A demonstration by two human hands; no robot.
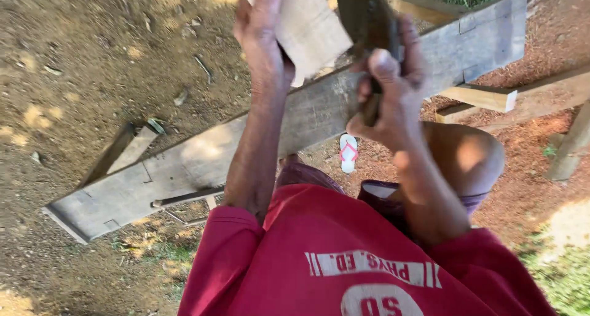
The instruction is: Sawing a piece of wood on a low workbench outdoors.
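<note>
Wood block, pale and flat-faced, sits in my left hand, fingers wrapped round its near edge, thumb side hidden behind it. My right hand is closed in a fist on the dark handle of a tool, most likely a hatchet or heavy blade. The tool lies just to the right of the block, close beside it; I cannot tell whether they touch. Its long axis runs up out of the fist toward the top edge, where the head is cut off. The block's upper end is cut off too.

Beyond both hands, a long grey weathered plank runs diagonally from lower left to upper right, forming the surface. Bare earth, a flip-flop and pale timber offcuts lie past it. Motion blur softens the tool's outline.
</note>
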